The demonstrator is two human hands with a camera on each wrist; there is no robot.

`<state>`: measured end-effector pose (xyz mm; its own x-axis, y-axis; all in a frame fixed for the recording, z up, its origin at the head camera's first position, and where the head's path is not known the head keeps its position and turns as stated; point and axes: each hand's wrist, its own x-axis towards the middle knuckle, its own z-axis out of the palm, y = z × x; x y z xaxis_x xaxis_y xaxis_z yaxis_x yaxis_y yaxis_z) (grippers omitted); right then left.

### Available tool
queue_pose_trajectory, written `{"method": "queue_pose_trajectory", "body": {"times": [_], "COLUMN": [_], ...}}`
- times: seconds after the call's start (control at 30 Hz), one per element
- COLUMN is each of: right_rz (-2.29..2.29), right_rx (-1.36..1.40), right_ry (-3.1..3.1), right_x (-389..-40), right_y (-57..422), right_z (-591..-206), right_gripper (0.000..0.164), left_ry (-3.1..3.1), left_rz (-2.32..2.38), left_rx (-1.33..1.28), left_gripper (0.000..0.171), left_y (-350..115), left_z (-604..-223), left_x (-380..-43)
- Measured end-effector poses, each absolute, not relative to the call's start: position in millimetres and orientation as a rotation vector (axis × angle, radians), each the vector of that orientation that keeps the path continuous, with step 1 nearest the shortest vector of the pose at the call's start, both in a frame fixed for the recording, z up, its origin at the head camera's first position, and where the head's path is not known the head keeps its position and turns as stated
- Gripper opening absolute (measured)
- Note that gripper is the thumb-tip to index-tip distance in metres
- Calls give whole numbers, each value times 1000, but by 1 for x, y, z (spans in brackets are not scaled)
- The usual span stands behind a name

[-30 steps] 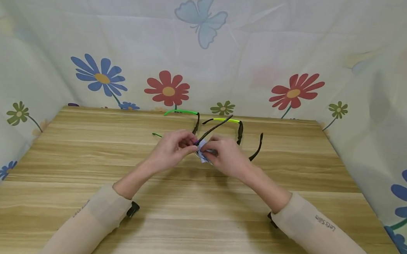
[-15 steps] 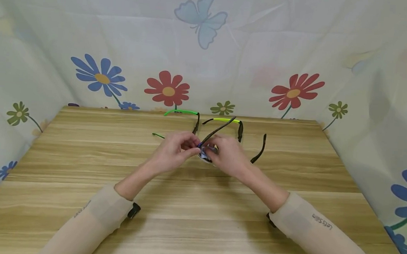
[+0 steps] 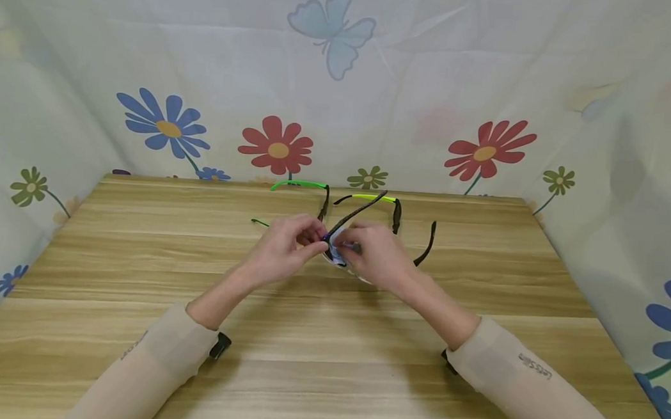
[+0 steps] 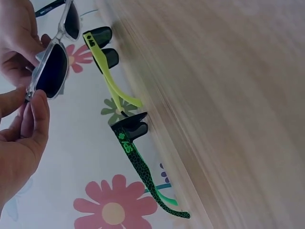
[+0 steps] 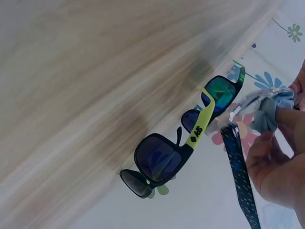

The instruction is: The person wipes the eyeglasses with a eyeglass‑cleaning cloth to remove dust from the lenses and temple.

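A pair of sunglasses [image 4: 53, 71] with a clear frame, dark lenses and dark patterned temples is held up over the table. My left hand [image 3: 280, 248] pinches one end of the frame by the hinge, between thumb and fingers. A light blue-grey cloth [image 5: 265, 118] lies bunched in the fingers of my right hand [image 3: 381, 254]. Those fingers press it against the inner side of the lens nearest the left hand. From the head view, one temple [image 3: 355, 214] sticks up between the hands, and the right hand hides much of the frame.
Two more pairs of sunglasses stand on the wooden table [image 3: 314, 362] behind the hands. One has yellow temples [image 5: 202, 121]; the other has a green-and-black patterned temple [image 4: 140, 162]. A flower-printed curtain [image 3: 399, 111] rises along the table's back edge.
The sunglasses shift slightly right, then back left, in the left hand's pinch. Cloth and right-hand fingers move a little over the lens, and less cloth shows below the fingers.
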<state>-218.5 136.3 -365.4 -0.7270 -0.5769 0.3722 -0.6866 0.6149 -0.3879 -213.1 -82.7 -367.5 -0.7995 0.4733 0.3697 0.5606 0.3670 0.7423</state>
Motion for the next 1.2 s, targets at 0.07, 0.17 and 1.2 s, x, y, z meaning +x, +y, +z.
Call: {"method": "queue_pose_trajectory", "body": {"times": [0.07, 0.17, 1.2], "right_rz": [787, 800, 562], "right_rx": [1092, 1157, 1039], "right_ry": [-2652, -2675, -2879], "right_x": [-218, -218, -211], "right_y": [136, 136, 150], "right_z": [-364, -363, -362], "right_gripper": [5, 5, 4], "left_ry": [-2510, -2504, -2570], "left_rz": [-1416, -1405, -1327], "left_rx": [-965, -972, -837], "left_gripper": [10, 9, 9], "left_y": [-83, -84, -94], "left_z": [-368, -368, -366], "left_x": [-213, -212, -214]}}
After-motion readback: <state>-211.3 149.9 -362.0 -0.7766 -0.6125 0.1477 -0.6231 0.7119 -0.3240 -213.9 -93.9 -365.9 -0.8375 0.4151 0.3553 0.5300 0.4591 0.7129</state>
